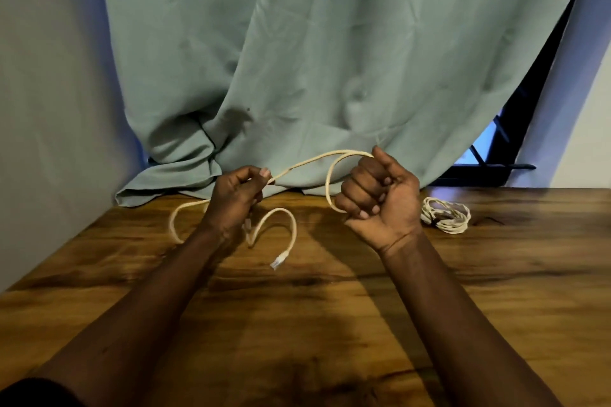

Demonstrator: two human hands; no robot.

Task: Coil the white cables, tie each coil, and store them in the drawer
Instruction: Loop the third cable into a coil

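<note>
A loose white cable [310, 160] stretches between both hands above the wooden table [330, 324]. My left hand [236, 199] pinches the cable between thumb and fingers. My right hand [380, 198] is closed in a fist around a loop of the same cable. The rest of the cable hangs in loops onto the table, and its clear plug end [278, 261] lies in front of my left hand. A second white cable, coiled into a small bundle [444, 214], lies on the table just right of my right hand. No drawer is in view.
A pale green curtain [314, 59] hangs behind the table and bunches on its far edge. A dark window frame [496, 168] shows at the back right. A grey wall stands at the left.
</note>
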